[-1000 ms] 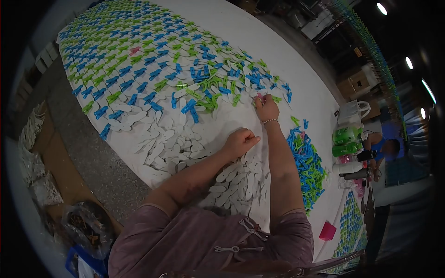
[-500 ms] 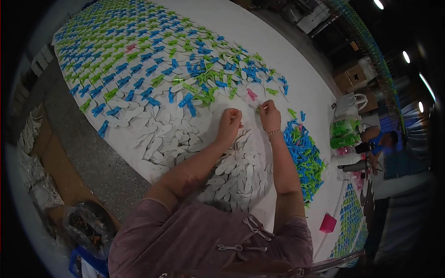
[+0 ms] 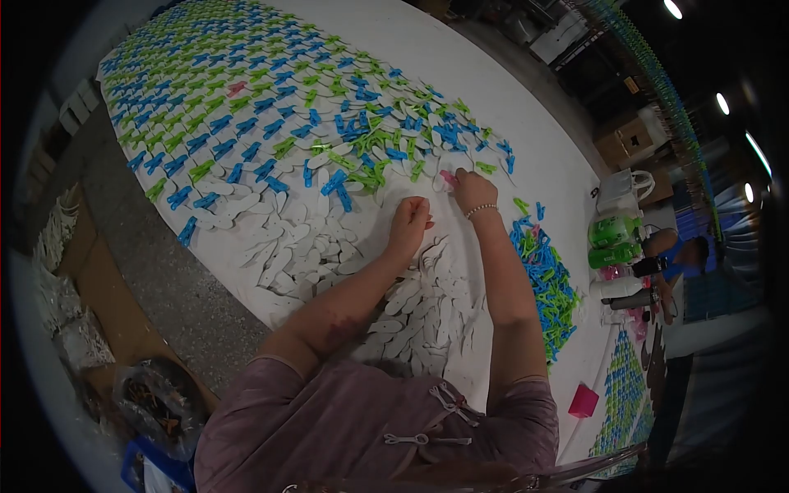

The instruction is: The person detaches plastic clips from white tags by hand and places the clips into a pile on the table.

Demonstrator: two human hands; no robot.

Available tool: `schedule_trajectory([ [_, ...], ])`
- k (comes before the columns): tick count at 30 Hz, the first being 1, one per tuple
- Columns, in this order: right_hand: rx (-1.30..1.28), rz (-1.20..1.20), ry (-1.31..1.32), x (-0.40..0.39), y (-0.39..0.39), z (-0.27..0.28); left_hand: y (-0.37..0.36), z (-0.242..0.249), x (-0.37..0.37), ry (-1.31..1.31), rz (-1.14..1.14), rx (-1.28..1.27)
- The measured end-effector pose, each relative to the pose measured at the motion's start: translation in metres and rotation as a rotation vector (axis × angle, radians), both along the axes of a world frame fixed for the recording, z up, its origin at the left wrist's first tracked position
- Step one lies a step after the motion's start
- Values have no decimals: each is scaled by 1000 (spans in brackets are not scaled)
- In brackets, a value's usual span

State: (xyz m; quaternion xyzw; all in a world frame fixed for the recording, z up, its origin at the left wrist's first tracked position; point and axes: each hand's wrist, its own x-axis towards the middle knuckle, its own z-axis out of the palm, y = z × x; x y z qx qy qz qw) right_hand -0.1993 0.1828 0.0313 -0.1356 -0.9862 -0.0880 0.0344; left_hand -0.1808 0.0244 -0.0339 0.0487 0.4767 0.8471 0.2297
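My right hand, with a beaded bracelet at the wrist, has its fingers closed on a pink clothespin at the near edge of the clipped pieces. My left hand is held over the table with its fingers pinched together; what is between them, if anything, I cannot make out. Below my hands lies a heap of loose white sole-shaped pieces. More white pieces spread to the left. A pile of blue and green clothespins lies to the right of my right forearm.
Rows of white pieces with blue and green clothespins cover the far left of the white table. Green bottles, a white bag and a pink box stand at the right. Another person is beyond.
My right hand has moved forward and slightly left to the pink clothespin and now grips it. My left hand has barely moved. The view has shifted slightly.
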Motion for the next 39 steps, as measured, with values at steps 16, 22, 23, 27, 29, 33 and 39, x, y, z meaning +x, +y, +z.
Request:
schedule_trajectory([
  [16, -1464, -164, 441, 123, -13, 18, -11, -1, -10, -139, 119, 215],
  [22, -1426, -130, 357, 110, -24, -9, -14, 30, 22, 864, 190, -30],
  [23, -1428, -127, 353, 108, -26, -16, -13, 22, 19, 873, 127, -80],
  [27, -1766, -183, 498, 107, -35, -8, -10, 4, 2, 642, 276, -224],
  [29, -1977, -337, 615, 104, -37, -2, -7, 2, 4, 514, 217, -139],
  [33, -2201, -406, 852, 92, -27, -6, -10, 14, 13, 282, 1, 33],
  [39, -2053, -457, 1227, 100, 3, -6, -13, 10, 10, 484, 80, 54],
])
